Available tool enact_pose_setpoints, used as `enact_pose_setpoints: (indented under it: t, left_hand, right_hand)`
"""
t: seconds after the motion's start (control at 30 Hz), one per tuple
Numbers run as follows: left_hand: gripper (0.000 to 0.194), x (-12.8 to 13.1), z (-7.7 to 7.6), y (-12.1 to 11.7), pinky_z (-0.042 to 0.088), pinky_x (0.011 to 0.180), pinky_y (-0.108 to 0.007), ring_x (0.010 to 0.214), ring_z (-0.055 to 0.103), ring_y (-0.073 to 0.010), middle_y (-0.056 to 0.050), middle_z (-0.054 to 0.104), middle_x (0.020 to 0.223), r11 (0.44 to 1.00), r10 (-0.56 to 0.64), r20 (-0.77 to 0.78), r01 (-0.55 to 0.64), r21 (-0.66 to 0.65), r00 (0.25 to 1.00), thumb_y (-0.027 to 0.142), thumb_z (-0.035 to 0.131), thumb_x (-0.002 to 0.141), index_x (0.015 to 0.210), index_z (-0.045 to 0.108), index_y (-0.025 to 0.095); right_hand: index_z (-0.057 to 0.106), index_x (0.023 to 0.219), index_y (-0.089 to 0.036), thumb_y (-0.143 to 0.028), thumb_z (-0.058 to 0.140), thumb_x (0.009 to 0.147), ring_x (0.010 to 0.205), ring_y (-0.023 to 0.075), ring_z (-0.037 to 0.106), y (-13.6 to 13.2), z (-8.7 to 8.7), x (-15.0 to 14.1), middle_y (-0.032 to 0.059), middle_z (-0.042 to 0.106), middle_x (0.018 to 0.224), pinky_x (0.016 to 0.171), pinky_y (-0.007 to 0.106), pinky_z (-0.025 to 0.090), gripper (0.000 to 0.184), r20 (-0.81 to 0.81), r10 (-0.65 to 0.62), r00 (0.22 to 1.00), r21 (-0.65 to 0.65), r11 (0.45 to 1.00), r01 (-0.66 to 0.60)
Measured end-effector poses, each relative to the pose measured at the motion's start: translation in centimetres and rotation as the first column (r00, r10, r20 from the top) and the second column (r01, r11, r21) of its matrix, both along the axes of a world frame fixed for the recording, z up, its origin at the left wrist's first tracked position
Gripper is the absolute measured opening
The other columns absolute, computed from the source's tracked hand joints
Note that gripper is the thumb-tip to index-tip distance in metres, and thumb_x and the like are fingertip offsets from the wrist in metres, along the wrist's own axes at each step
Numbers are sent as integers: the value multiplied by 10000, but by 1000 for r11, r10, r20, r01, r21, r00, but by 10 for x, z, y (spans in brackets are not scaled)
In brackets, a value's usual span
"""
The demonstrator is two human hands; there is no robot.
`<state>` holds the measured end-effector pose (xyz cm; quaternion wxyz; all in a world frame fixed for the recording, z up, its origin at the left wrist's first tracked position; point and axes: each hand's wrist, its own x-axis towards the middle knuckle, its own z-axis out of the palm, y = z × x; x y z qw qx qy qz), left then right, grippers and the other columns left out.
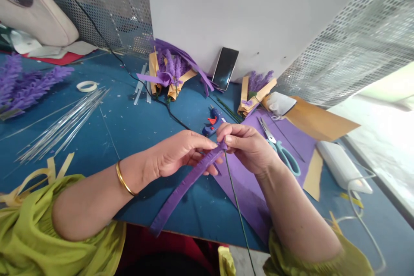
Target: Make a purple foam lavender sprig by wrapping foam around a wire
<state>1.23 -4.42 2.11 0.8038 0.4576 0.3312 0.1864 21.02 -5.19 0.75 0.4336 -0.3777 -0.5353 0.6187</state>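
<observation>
A long purple paper strip [184, 186] hangs from between my hands down toward the table's front edge. My left hand [184, 151] grips it near its upper end, thumb on top and fingers curled beneath. The thumb and fingertips of my right hand [247, 144] pinch the strip's end where it meets a thin green stem [235, 196]. From that joint the stem runs down past the table edge. Just beyond my hands lies a blue glue gun [211, 124], partly covered by them. Scissors [281, 151] with teal handles rest beside my right wrist.
Purple sheet [294, 131] lies under my right arm. Wrapped lavender bunches [173, 71], a propped phone [225, 69] and a smaller bunch [255, 88] stand at the back. Wires [66, 123], a tape roll [87, 86] and glue sticks [140, 86] are left; a white power bank [344, 166] is right.
</observation>
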Motion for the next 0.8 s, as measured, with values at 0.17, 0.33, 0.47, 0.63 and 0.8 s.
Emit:
enact_pose_setpoints:
  t: [0.17,0.33,0.47,0.63,0.8]
  left_hand:
    - [160,2,2,-2,532,620,-252,589,682,-146,-62,725,736,998,52,-104,-48,40,993,231,649,786,735,754,122]
    - [168,1,3,-3,521,623,-268,606,694,-170,-50,703,679,995,59,-127,-48,87,990,257,650,774,699,734,133]
    - [174,3,2,-4,486,599,-255,611,705,-178,-49,703,674,984,107,-201,-76,159,974,293,688,759,693,727,137]
    - [154,8,-3,-6,493,587,-250,586,685,-158,-55,711,670,977,170,-226,-135,162,959,282,752,716,690,731,132]
    - [147,11,-7,-7,538,623,-283,599,690,-169,-69,719,683,975,216,-202,-201,90,955,270,769,704,710,741,126]
  right_hand:
    - [740,717,-172,-328,793,751,561,79,451,0,3,2,-7,605,642,555,246,352,168,92,20,996,-1,1000,-20]
    - [715,697,-157,-342,811,733,535,72,454,-1,7,2,-16,595,595,530,235,337,212,188,25,982,-13,1000,-23]
    - [707,674,-152,-366,827,706,517,75,480,-2,10,1,-5,625,582,510,229,352,247,274,9,962,-38,999,2]
    - [718,652,-151,-363,855,650,493,78,496,-3,8,-5,11,666,599,482,228,371,252,309,-56,950,-45,996,73]
    - [723,625,-156,-349,837,673,497,77,485,-4,7,-9,7,648,566,487,228,380,230,313,-106,944,26,994,103]
